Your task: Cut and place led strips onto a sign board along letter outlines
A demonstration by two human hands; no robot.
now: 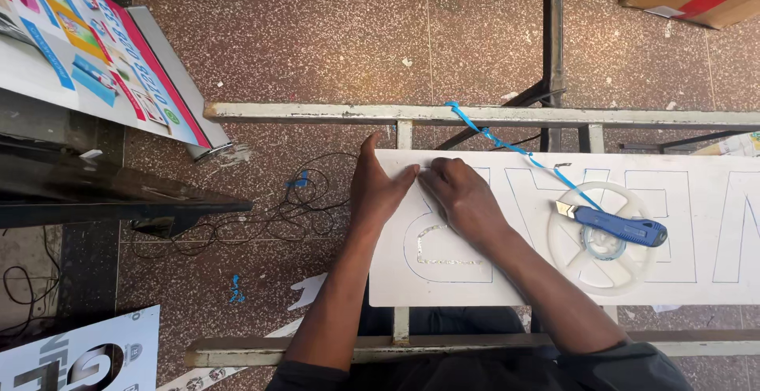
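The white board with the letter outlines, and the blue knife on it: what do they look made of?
The white board looks like matte foam or plastic sheet: flat, rigid, with letters cut into it. The blue knife seems plastic-bodied, with a glinting metal blade tip. Both hands press on the board.

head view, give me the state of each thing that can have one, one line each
left hand: flat on the left end of the board, pressing it
right hand: fingertips pinched at the top of the letter outline
white board: lying flat across the metal frame, letter outlines drawn on it
utility knife: set down on the reel, not held
white reel: lying flat on the board
blue strip: loose, trailing from the reel over the frame rail
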